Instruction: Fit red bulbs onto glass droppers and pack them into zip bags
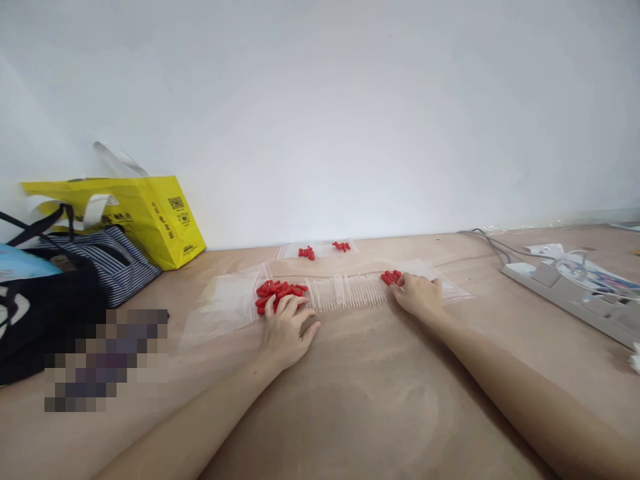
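Observation:
My left hand (290,328) rests over a pile of small red elongated pieces (280,291), its fingers spread and the fingertips on the nearest pieces. Right of the pile runs a row of thin whitish sticks (345,292), laid side by side on clear plastic. At the row's right end lie a few more red pieces (391,276). My right hand (419,294) is beside them, fingers drawn together with the tips at these pieces; what the tips hold is hidden. Clear zip bags (220,300) lie flat under and beside the pile.
Against the wall, another clear bag (323,250) carries two small red clusters (307,253). A yellow bag (170,220), a striped pouch (123,260) and a black bag (50,313) stand left. A white power strip (565,297) with cables lies right. A blurred-out patch (107,360) covers something left.

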Tool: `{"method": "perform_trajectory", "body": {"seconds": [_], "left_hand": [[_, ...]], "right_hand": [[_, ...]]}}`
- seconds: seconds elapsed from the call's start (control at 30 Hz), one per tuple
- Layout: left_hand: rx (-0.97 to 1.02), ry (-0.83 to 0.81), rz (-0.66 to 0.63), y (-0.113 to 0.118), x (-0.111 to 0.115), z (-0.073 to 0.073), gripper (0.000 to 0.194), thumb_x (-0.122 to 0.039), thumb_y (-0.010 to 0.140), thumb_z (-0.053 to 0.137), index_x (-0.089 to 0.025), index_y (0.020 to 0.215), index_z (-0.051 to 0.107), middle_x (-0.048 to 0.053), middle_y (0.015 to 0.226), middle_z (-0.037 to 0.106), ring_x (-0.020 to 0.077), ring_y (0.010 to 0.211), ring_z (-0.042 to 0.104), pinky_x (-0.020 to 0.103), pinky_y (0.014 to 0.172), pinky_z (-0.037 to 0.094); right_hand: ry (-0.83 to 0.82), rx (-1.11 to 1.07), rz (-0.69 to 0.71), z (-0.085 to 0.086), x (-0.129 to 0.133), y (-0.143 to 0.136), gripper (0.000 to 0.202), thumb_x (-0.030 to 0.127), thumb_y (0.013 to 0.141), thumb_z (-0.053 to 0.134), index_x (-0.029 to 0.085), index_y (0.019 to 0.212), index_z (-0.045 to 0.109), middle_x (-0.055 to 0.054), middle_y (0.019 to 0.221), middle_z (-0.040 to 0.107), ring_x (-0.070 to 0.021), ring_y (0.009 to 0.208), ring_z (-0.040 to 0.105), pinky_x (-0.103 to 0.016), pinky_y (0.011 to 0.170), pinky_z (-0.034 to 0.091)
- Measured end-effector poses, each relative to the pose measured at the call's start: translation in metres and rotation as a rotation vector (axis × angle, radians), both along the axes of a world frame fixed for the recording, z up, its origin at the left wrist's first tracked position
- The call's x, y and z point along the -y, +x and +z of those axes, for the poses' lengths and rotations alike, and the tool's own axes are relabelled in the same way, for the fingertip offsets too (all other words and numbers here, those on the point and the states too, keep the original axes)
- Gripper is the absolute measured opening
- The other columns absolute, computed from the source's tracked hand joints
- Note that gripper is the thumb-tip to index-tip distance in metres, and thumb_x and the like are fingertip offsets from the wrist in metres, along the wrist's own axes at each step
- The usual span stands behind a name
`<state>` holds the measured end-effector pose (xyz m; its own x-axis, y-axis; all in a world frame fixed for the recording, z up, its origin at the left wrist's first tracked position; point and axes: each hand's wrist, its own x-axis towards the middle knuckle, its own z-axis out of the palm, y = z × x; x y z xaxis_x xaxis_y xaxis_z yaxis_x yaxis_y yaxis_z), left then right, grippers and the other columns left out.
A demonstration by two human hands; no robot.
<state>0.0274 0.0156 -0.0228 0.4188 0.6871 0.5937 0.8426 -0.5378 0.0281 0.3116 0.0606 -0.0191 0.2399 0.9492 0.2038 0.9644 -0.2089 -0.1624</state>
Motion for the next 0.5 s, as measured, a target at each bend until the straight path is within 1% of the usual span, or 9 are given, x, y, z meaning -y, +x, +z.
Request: {"method": "perform_trajectory", "body": {"seconds": [0.13, 0.2, 0.3, 0.4, 0.5], "left_hand": [[0.081, 0.014, 0.114, 0.000, -0.004, 0.002, 0.022, -0.034, 0.074, 0.055, -0.023, 0.092, 0.055, 0.006, 0.098, 0.060, 0.0258, 0.097, 0.048, 0.051, 0.089, 0.024], [0.106, 0.031, 0.189, -0.002, -0.008, 0.004, 0.023, -0.035, 0.072, 0.057, -0.022, 0.092, 0.055, 0.007, 0.100, 0.059, 0.0276, 0.097, 0.047, 0.051, 0.086, 0.026], [0.105, 0.064, 0.273, -0.010, -0.018, 0.009, 0.020, -0.034, 0.072, 0.057, -0.023, 0.088, 0.058, 0.009, 0.104, 0.058, 0.0298, 0.100, 0.045, 0.052, 0.086, 0.025], [0.088, 0.055, 0.318, -0.017, -0.024, 0.013, 0.018, -0.035, 0.073, 0.056, -0.023, 0.085, 0.060, 0.009, 0.104, 0.057, 0.0303, 0.100, 0.045, 0.053, 0.086, 0.023], [0.062, 0.047, 0.358, -0.021, -0.027, 0.015, 0.022, -0.040, 0.073, 0.055, -0.022, 0.085, 0.061, 0.010, 0.103, 0.057, 0.0305, 0.099, 0.045, 0.055, 0.086, 0.023]], "right_hand": [[0.016, -0.021, 0.036, 0.004, 0.001, -0.010, 0.032, 0.040, 0.078, 0.040, 0.020, 0.081, 0.065, -0.009, 0.083, 0.064, -0.0256, 0.086, 0.055, -0.040, 0.077, 0.024], [-0.010, -0.024, 0.045, 0.005, 0.001, -0.016, 0.034, 0.043, 0.078, 0.040, 0.021, 0.076, 0.066, -0.009, 0.080, 0.064, -0.0259, 0.085, 0.055, -0.041, 0.077, 0.024], [-0.049, -0.021, 0.053, 0.006, -0.002, -0.022, 0.037, 0.043, 0.078, 0.039, 0.019, 0.070, 0.066, -0.010, 0.077, 0.064, -0.0258, 0.083, 0.057, -0.042, 0.077, 0.025], [-0.085, -0.032, 0.054, 0.005, -0.007, -0.024, 0.037, 0.043, 0.078, 0.039, 0.018, 0.071, 0.066, -0.010, 0.079, 0.065, -0.0258, 0.081, 0.058, -0.042, 0.077, 0.027], [-0.121, -0.046, 0.038, 0.005, -0.010, -0.023, 0.035, 0.041, 0.077, 0.040, 0.017, 0.074, 0.065, -0.011, 0.083, 0.065, -0.0260, 0.083, 0.059, -0.041, 0.078, 0.028]]}}
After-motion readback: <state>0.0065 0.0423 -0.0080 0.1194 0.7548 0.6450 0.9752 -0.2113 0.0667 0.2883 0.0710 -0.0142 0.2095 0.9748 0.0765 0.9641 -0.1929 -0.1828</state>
